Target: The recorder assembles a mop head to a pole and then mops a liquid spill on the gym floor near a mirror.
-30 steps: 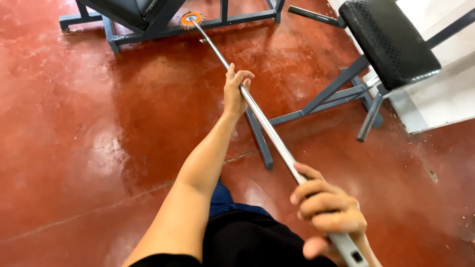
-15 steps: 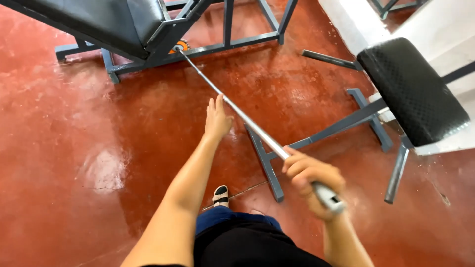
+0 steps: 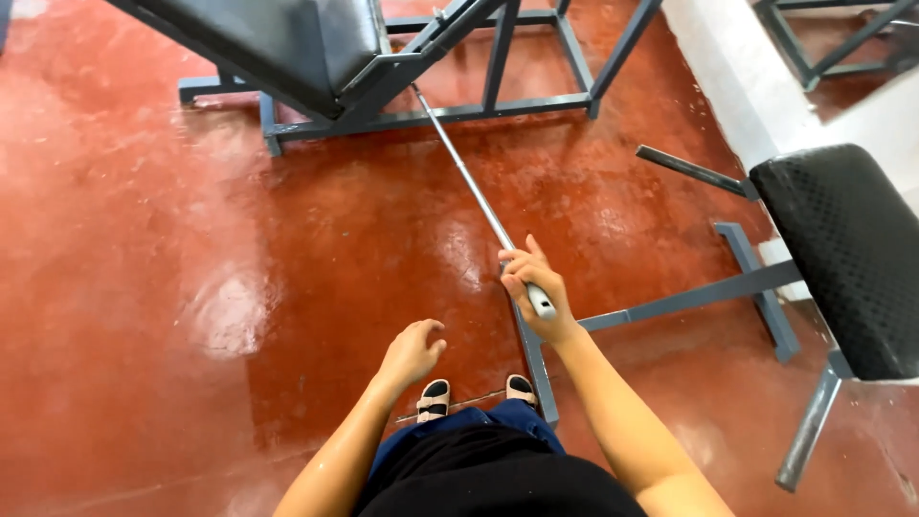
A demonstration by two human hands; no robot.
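A long silver metal bar point(image 3: 466, 175) slants from under a padded bench at the top down toward me. My right hand point(image 3: 532, 295) is closed around the bar's near end, thumb side up. My left hand point(image 3: 414, 351) hangs free to the left of it, fingers loosely curled, holding nothing and off the bar. Below the hands I see my feet in sandals point(image 3: 433, 398) and my dark trousers.
A black padded bench point(image 3: 278, 43) on a grey steel frame point(image 3: 498, 103) stands at the top. A second black padded bench point(image 3: 847, 249) with grey legs stands at the right; its floor bar point(image 3: 670, 304) runs close to my feet. The floor is glossy red.
My left hand has let go of the bar and dropped back toward me. The right hand has slid to the bar's near end, and the bar has moved farther under the top bench.
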